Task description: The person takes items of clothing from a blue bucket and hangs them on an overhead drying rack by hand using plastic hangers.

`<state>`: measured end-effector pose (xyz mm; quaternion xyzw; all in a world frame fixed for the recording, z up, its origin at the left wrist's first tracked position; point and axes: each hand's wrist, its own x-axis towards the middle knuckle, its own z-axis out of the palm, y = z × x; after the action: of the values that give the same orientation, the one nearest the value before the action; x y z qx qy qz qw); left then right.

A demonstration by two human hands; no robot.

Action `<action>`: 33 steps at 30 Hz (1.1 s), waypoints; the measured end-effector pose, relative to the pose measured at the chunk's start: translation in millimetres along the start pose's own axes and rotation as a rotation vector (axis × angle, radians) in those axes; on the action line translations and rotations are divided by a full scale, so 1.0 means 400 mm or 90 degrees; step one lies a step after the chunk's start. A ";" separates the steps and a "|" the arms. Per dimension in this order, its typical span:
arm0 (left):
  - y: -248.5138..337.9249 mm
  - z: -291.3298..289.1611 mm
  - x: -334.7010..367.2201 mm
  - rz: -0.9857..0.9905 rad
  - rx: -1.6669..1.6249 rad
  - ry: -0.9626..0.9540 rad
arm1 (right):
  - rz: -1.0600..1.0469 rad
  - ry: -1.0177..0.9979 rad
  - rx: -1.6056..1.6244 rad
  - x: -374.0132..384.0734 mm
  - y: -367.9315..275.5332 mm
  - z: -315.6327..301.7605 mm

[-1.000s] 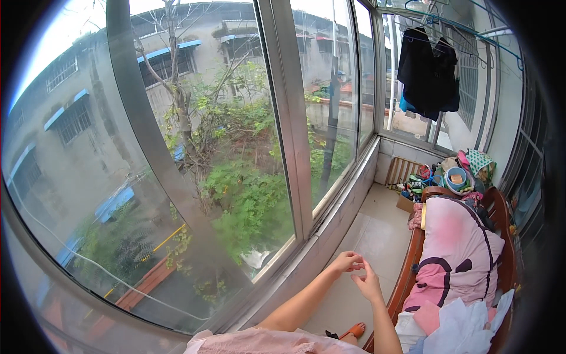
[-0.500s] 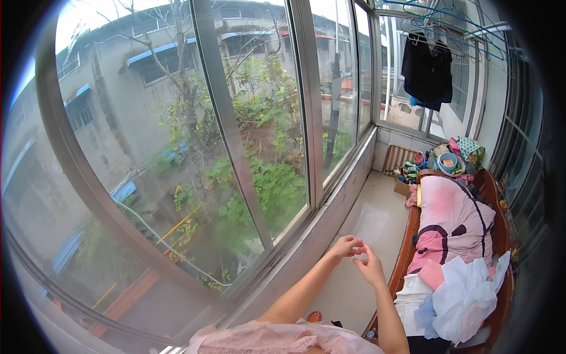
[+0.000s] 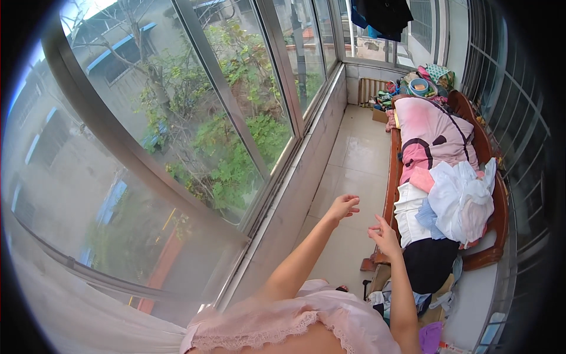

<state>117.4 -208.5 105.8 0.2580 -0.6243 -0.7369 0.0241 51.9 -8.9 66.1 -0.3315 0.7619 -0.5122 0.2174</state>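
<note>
My left hand (image 3: 344, 207) is held out in the air over the tiled floor, fingers loosely bent, with nothing in it. A short gap separates it from my right hand (image 3: 384, 237), whose fingers are spread and also bare. The right hand is nearest the wooden bench (image 3: 391, 180) and, from this view, appears beside the white ruffled cloth (image 3: 408, 213) on its front part. On the bench also lie a pink printed quilt (image 3: 433, 127), a heap of thin white fabric (image 3: 463, 197), a light-blue cloth (image 3: 431, 219) and a black cloth (image 3: 429, 265).
Sliding windows (image 3: 233, 106) and a sill (image 3: 295, 162) run along the left. Dark clothes (image 3: 383, 16) hang at the far end, above a pile with a blue bucket (image 3: 418, 87). Clothes and a purple item (image 3: 431, 337) lie low at right. A barred window (image 3: 507, 106) stands beyond the bench.
My hands, close together with fingertips nearly meeting before, are now apart. The view has tipped downward, bringing more of the bench's near end and the items below it into sight.
</note>
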 end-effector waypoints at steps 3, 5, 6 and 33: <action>-0.014 0.034 -0.051 0.016 0.012 -0.050 | 0.044 0.065 0.017 -0.118 0.059 -0.020; -0.042 0.046 -0.088 0.013 0.022 -0.075 | 0.047 0.126 0.017 -0.204 0.076 -0.010; -0.060 0.053 -0.110 0.007 0.024 -0.086 | 0.044 0.152 -0.015 -0.246 0.069 -0.003; -0.390 0.335 -0.680 -0.112 0.149 -0.274 | 0.444 0.336 0.051 -1.294 0.304 0.318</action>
<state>342.6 44.6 67.4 0.1495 -0.6714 -0.6968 -0.2036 457.9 318.0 -99.1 0.0964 0.8371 -0.5046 0.1881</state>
